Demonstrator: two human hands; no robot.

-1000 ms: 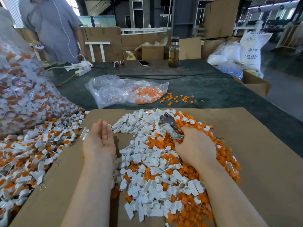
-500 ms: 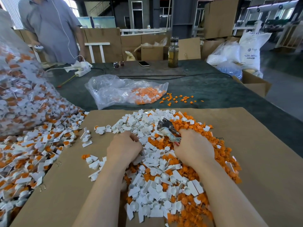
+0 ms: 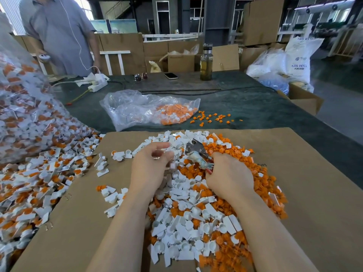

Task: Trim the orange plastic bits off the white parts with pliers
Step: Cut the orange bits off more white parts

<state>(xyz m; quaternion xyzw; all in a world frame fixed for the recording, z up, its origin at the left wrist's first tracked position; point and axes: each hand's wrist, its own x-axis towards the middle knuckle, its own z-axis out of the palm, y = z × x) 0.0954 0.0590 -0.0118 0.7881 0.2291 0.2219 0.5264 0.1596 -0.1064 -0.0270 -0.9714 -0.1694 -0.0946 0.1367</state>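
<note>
A heap of white parts (image 3: pixel 188 222) mixed with cut orange bits (image 3: pixel 225 152) lies on a brown cardboard sheet (image 3: pixel 314 193). My left hand (image 3: pixel 149 171) hovers over the heap's left side, its fingers curled round a blurred white part (image 3: pixel 172 165). My right hand (image 3: pixel 229 177) rests on the orange side and grips the handles of the pliers (image 3: pixel 194 149), whose metal jaws point up and left toward my left hand. Untrimmed white parts with orange bits (image 3: pixel 39 183) spill over the table at the left.
A big clear bag of untrimmed parts (image 3: pixel 21 114) bulges at the left. Beyond the cardboard lie a clear bag with orange bits (image 3: pixel 157 112) and loose orange bits (image 3: pixel 214 117). Farther back are a bottle (image 3: pixel 206 63), a phone (image 3: pixel 170 75), a power strip (image 3: pixel 98 85) and a standing person (image 3: pixel 59 36).
My left hand moved right from the bare cardboard into the heap and has lifted with curled fingers. A few untrimmed parts now lie scattered on the cardboard. My right hand has hardly moved.
</note>
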